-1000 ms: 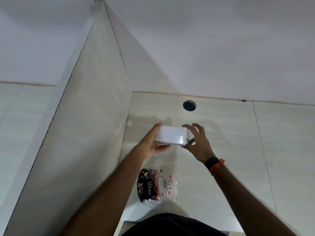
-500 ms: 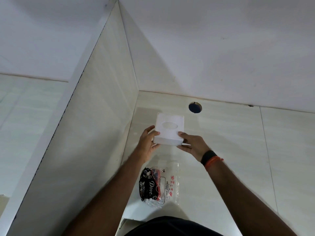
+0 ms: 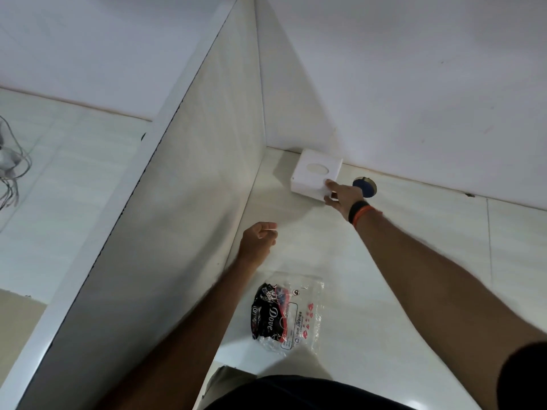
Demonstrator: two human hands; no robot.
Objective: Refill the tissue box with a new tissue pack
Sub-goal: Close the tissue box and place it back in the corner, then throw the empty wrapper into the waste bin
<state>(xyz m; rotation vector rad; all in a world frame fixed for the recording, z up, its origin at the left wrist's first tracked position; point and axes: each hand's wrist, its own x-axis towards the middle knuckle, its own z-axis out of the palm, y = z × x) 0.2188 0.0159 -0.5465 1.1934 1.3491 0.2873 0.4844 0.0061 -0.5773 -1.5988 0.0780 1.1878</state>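
A white tissue box with an oval slot on top rests on the pale desk surface, pushed against the back wall near the corner. My right hand grips its near right corner, with thumb and fingers on the box. My left hand hovers over the desk nearer to me, fingers loosely curled, holding nothing. An emptied plastic wrapper, black and clear with red print, lies flat on the desk close to my body.
A tall white partition walls off the desk on the left. A round cable hole sits just right of the box, by the back wall. Grey cables lie on the neighbouring desk at far left.
Both hands held the box up in the air; now it rests on the desk by the back wall. My left hand has let go and drawn back; the right stays on it.
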